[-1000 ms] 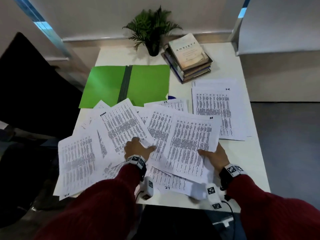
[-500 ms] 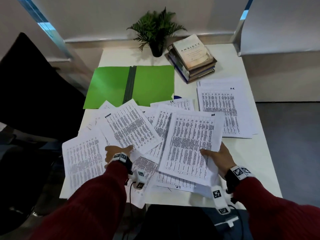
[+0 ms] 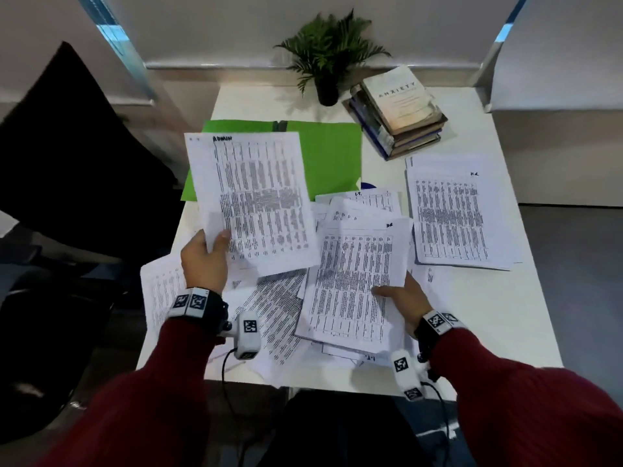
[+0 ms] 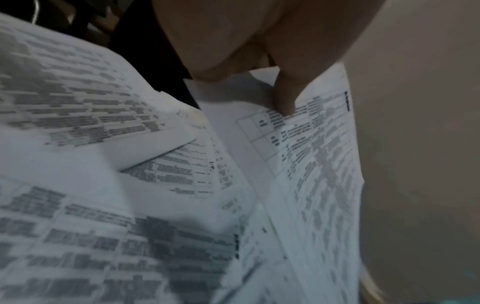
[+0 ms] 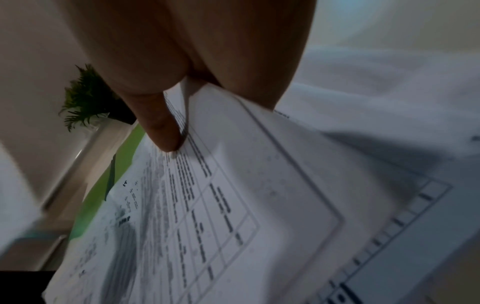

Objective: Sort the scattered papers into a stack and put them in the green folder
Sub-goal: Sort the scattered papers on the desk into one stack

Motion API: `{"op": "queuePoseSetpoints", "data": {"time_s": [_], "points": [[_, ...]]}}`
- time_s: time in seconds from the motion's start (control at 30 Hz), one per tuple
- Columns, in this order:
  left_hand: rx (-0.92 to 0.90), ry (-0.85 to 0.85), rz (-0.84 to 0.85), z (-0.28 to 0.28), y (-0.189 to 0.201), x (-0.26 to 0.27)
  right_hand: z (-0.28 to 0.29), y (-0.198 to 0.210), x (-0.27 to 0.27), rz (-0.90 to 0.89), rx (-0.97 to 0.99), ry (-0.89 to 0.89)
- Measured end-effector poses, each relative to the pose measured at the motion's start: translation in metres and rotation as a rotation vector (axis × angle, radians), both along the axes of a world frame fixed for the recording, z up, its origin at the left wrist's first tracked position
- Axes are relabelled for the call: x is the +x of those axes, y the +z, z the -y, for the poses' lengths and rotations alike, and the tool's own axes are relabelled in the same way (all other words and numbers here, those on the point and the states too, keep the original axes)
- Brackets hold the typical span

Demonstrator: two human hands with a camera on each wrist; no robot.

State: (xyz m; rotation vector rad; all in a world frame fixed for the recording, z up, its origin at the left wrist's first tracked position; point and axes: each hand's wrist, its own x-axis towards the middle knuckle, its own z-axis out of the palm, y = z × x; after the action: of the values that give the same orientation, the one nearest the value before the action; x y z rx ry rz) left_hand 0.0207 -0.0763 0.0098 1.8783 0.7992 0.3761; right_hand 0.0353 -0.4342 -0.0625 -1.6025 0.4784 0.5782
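Observation:
My left hand (image 3: 209, 254) pinches the lower left corner of a printed sheet marked "ADMIN" (image 3: 256, 197) and holds it raised above the table, partly covering the open green folder (image 3: 332, 156). In the left wrist view the thumb (image 4: 285, 96) presses on that sheet (image 4: 317, 164). My right hand (image 3: 397, 296) grips the right edge of another printed sheet (image 3: 354, 281) on the central pile; the right wrist view shows the thumb (image 5: 161, 127) on top of that sheet (image 5: 233, 195). More loose papers (image 3: 273, 308) lie under and around both hands. A neater stack (image 3: 451, 217) lies at the right.
A small potted plant (image 3: 328, 59) and a pile of books (image 3: 401, 109) stand at the back of the white table (image 3: 488, 308). A dark chair (image 3: 67, 156) is at the left. The table's front edge is close to my body.
My left hand took hold of the "ADMIN" sheet and lifted it up and away from the pile, over the folder. My right hand keeps its hold on its sheet.

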Motion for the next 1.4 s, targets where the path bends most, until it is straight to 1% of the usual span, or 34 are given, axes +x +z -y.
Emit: {"op": "queuePoseSetpoints", "data": {"time_s": [0.03, 0.1, 0.2, 0.3, 0.33, 0.37, 0.43, 0.5, 0.53, 0.6, 0.67, 0.7, 0.73, 0.77, 0.83, 1.03, 1.13, 1.2, 1.27, 1.33, 1.4], "points": [[-0.059, -0.037, -0.016, 0.000, 0.003, -0.002, -0.006, 0.002, 0.001, 0.005, -0.004, -0.002], [-0.129, -0.148, -0.131, 0.011, 0.002, -0.009, -0.017, 0.002, 0.004, 0.004, -0.005, -0.026], [-0.145, -0.311, -0.296, 0.044, -0.005, -0.025, -0.029, 0.001, 0.006, -0.075, -0.037, -0.071], [-0.123, -0.370, -0.463, 0.070, -0.026, -0.033, -0.037, -0.002, 0.008, -0.186, 0.036, -0.115], [-0.106, -0.395, -0.515, 0.076, -0.033, -0.034, -0.038, -0.006, 0.007, -0.203, 0.021, -0.128], [-0.093, -0.409, -0.553, 0.078, -0.043, -0.035, -0.039, -0.010, 0.005, -0.177, -0.045, -0.103], [-0.066, -0.398, -0.568, 0.074, -0.055, -0.038, -0.041, -0.018, -0.003, -0.050, -0.183, 0.010], [0.017, -0.340, -0.565, 0.059, -0.062, -0.041, -0.041, -0.021, -0.010, 0.055, -0.267, 0.029], [0.113, -0.302, -0.592, 0.046, -0.064, -0.043, -0.040, -0.026, -0.011, 0.078, -0.292, 0.013], [0.315, -0.272, -0.748, 0.018, -0.071, -0.046, -0.038, -0.029, -0.012, 0.091, -0.308, 0.005], [0.418, -0.334, -0.914, -0.002, -0.076, -0.050, -0.035, -0.034, -0.013, 0.076, -0.308, 0.005], [0.437, -0.378, -0.933, -0.007, -0.079, -0.051, -0.035, -0.036, -0.014, 0.076, -0.299, 0.012], [0.426, -0.421, -0.894, -0.009, -0.078, -0.052, -0.035, -0.036, -0.014, 0.075, -0.288, 0.013], [0.394, -0.447, -0.804, -0.010, -0.078, -0.051, -0.034, -0.037, -0.014, 0.074, -0.285, 0.009], [0.279, -0.422, -0.627, -0.012, -0.071, -0.050, -0.036, -0.033, -0.012, 0.084, -0.270, 0.009], [0.073, -0.043, -0.281, -0.056, -0.032, -0.050, -0.044, -0.036, -0.002, 0.080, -0.248, 0.029], [-0.007, 0.044, -0.091, -0.068, -0.016, -0.048, -0.053, -0.037, 0.002, 0.053, -0.252, 0.064], [-0.074, 0.045, -0.032, -0.063, -0.009, -0.046, -0.059, -0.035, 0.004, 0.026, -0.243, 0.077], [-0.143, 0.006, -0.033, -0.047, -0.009, -0.041, -0.062, -0.038, 0.006, 0.004, -0.243, 0.082], [-0.178, -0.072, -0.115, -0.025, -0.018, -0.037, -0.065, -0.038, 0.007, 0.001, -0.262, 0.105], [-0.200, -0.130, -0.207, -0.001, -0.031, -0.037, -0.068, -0.036, 0.009, 0.024, -0.239, 0.096]]}}
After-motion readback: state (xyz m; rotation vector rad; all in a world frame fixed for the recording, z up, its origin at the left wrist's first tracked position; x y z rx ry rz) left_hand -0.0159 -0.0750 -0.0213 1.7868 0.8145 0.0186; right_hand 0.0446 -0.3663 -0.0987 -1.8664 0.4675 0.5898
